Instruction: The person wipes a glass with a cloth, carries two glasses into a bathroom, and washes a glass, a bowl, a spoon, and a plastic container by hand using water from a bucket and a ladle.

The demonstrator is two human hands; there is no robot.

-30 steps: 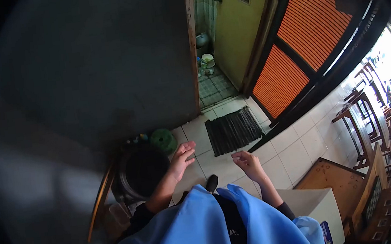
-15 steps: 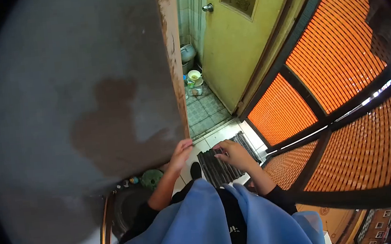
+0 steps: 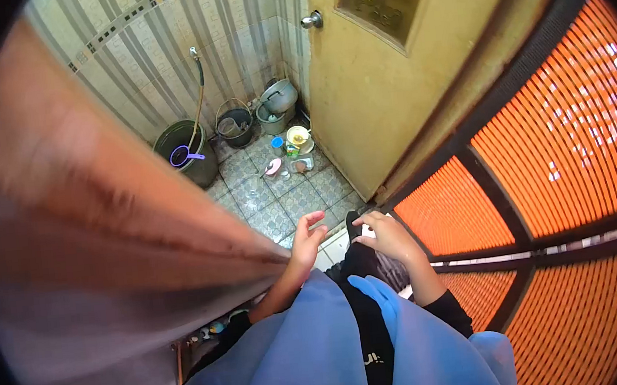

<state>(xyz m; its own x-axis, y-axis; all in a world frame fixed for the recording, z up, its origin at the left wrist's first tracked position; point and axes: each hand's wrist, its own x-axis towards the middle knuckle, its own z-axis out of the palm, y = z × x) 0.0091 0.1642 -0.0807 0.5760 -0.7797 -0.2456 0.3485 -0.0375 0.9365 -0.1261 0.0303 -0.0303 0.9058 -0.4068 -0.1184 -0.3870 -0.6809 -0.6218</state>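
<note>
In front of my body, my left hand (image 3: 306, 243) hangs in the air with thumb and fingers apart, holding nothing. To its right is my right hand (image 3: 388, 237), also raised, empty and with its fingers loosely spread. Below and between them a dark-clad foot (image 3: 354, 224) stands by the threshold of a tiled room. The yellow door (image 3: 381, 96) with a round knob (image 3: 312, 20) stands open beyond my right hand. Neither hand touches anything.
On the tiled floor (image 3: 254, 205) are a large bucket (image 3: 206, 171) with a purple dipper (image 3: 181, 156), a smaller black bucket (image 3: 238, 138), a grey pot (image 3: 279, 96) and several dishes. A wall edge (image 3: 124, 203) stands close left; an orange slatted screen (image 3: 465, 203) is at right.
I have moved forward to the doorway, and more of the tiled room shows. The striped mat has mostly passed beneath me. Both hands stay raised and empty.
</note>
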